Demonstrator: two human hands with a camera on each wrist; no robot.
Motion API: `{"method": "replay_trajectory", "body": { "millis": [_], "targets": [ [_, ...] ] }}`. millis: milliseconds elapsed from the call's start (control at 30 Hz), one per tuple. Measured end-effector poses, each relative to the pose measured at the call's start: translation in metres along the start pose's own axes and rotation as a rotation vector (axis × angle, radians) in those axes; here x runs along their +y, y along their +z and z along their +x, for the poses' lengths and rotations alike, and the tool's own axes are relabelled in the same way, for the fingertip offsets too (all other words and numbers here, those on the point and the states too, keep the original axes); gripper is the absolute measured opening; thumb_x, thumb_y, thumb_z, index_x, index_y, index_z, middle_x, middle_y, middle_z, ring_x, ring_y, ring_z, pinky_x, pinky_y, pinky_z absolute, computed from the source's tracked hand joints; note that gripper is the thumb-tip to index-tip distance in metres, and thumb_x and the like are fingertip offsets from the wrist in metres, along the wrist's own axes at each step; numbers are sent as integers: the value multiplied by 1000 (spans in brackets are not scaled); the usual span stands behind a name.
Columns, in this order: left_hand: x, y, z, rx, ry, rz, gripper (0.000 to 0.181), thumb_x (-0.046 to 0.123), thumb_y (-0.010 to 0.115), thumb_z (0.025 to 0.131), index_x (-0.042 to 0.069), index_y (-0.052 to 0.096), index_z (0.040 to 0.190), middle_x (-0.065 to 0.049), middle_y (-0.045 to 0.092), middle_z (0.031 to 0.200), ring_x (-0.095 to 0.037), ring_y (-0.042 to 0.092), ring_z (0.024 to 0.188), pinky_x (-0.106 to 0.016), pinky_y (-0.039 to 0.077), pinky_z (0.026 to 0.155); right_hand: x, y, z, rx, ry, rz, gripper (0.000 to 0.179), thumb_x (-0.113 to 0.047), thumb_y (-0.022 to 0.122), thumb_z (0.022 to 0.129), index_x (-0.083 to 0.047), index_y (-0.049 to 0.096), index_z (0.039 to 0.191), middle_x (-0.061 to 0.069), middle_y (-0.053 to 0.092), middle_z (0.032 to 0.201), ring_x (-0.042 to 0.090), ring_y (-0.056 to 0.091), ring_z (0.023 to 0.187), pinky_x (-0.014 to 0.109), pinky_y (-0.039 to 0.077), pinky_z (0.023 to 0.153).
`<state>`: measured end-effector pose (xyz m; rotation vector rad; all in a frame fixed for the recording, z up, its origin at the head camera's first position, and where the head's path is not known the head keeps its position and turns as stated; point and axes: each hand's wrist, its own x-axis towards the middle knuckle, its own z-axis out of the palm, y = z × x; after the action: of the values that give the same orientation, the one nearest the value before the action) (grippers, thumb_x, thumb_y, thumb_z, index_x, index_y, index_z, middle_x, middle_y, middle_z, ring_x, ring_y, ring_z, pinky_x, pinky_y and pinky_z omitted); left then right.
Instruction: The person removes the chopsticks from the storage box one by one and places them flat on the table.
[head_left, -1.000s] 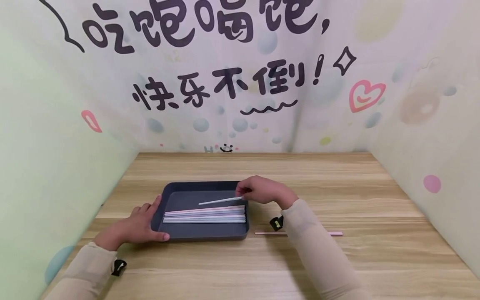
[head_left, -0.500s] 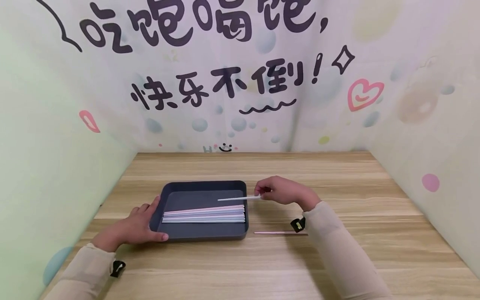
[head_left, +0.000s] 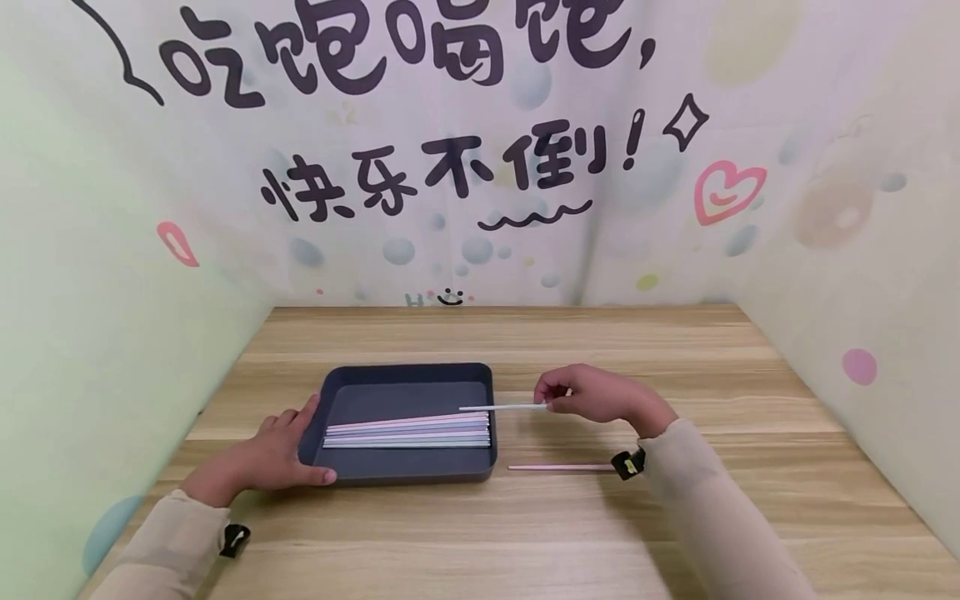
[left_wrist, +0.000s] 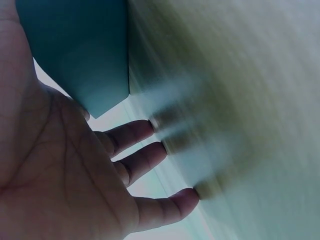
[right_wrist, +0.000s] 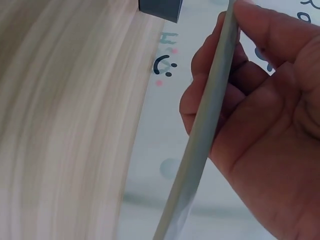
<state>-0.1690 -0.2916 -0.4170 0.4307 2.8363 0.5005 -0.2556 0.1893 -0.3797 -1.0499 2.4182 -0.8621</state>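
My right hand (head_left: 592,393) pinches a pale chopstick (right_wrist: 200,135) between thumb and fingers, just right of the tray. Its thin end reaches left over the tray's right rim in the head view. The dark grey tray (head_left: 405,467) stands on the table with several pink, lilac and pale blue chopsticks (head_left: 408,431) lying side by side in it. My left hand (head_left: 273,450) rests against the tray's left end, thumb at the front corner and fingers spread along the side. In the left wrist view, the fingertips of the left hand (left_wrist: 65,160) reach down to the table beside the tray wall (left_wrist: 80,50).
A pink chopstick (head_left: 558,467) lies on the wooden table (head_left: 480,542) right of the tray, its right part hidden behind the right wrist's black camera (head_left: 627,463) and sleeve. Printed cloth walls (head_left: 480,267) close off the back and both sides.
My right hand has moved right, from the tray's right rim out past it, drawing the pale chopstick along. The left hand and the tray have stayed in place.
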Motion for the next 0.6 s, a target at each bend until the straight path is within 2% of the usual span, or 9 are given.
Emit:
{"method": "replay_trajectory", "body": {
  "millis": [200,433,600],
  "targets": [
    [0,-1,-1,3,8,-5,128,60,78,75,-10,5,153,-42,34,136,-58,36,118,-66,37,92,8,0,-17,10,-6,18,9,-5,58,99,-9,66,100,-2,59,88,15,51,78,31,45,71],
    [-1,0,-1,12,7,4,127,61,78,75,-10,7,153,-42,35,135,-58,36,119,-66,38,92,16,-2,-34,12,-4,9,9,-5,58,99,-9,66,101,-5,58,86,12,51,76,29,45,70],
    [-2,1,0,10,11,-2,127,60,78,75,-9,6,154,-42,35,135,-59,35,119,-67,38,92,26,0,-46,8,0,12,10,-4,58,99,-9,66,101,4,63,90,11,52,76,29,45,71]
  ]
}}
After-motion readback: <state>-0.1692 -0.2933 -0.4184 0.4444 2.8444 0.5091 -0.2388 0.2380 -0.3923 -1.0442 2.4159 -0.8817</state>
